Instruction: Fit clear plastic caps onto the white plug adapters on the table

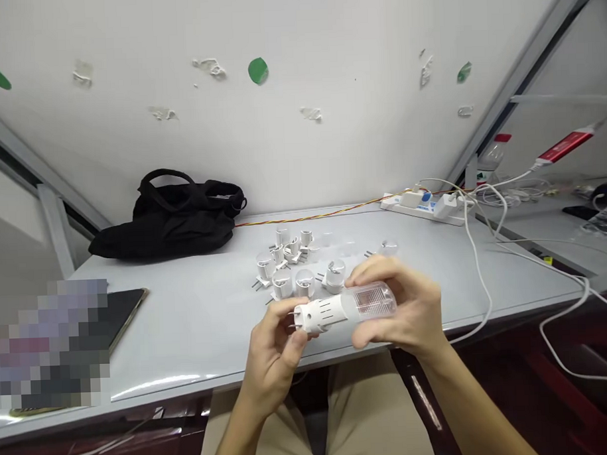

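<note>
Over the desk edge [140, 404], hands [273, 361] hold something bulb-like [343, 309].

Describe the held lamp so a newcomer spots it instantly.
At the grey table's front edge, the left hand and right hand hold a lamp. Unlike the short white domed parts beyond it, it is long: a slotted white base joined to a clear cover.

Obstacles around the hands. White plastic parts [285, 268] stood clustered on the table just beyond the left hand [271, 365] and right hand [400, 304], blocking a straight forward reach. A white cable [477, 274] ran down the right side, near the right hand. A black bag [168, 219] lay well left, a gap separating it from the parts.
</note>
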Demonstrator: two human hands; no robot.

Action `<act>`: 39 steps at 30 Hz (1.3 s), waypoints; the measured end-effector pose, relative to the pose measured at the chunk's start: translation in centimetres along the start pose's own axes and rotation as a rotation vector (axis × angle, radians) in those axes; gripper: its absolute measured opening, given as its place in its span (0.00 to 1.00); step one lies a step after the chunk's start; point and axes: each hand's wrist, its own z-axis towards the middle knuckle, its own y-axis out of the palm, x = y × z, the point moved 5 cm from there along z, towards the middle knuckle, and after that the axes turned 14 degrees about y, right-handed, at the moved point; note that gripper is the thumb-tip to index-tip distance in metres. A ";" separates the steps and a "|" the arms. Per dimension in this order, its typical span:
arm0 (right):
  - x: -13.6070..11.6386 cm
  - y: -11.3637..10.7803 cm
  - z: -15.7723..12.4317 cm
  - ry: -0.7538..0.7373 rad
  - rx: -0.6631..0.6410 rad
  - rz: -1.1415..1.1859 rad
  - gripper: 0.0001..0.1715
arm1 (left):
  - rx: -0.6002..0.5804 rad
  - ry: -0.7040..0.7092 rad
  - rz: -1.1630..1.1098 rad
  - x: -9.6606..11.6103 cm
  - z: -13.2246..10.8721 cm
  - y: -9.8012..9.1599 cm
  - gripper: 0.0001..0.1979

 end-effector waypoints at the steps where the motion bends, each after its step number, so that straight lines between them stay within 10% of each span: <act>1: -0.1 0.1 0.0 -0.015 -0.006 -0.008 0.30 | -0.013 0.003 -0.003 0.0 0.1 0.1 0.16; 26: 0.8 2.0 -0.8 -0.101 -0.088 -0.332 0.19 | -0.052 -0.006 0.051 0.0 0.1 0.1 0.17; 39: 1.1 3.5 -1.7 0.177 -0.361 -0.243 0.19 | -0.118 -0.068 0.040 0.4 0.5 0.1 0.20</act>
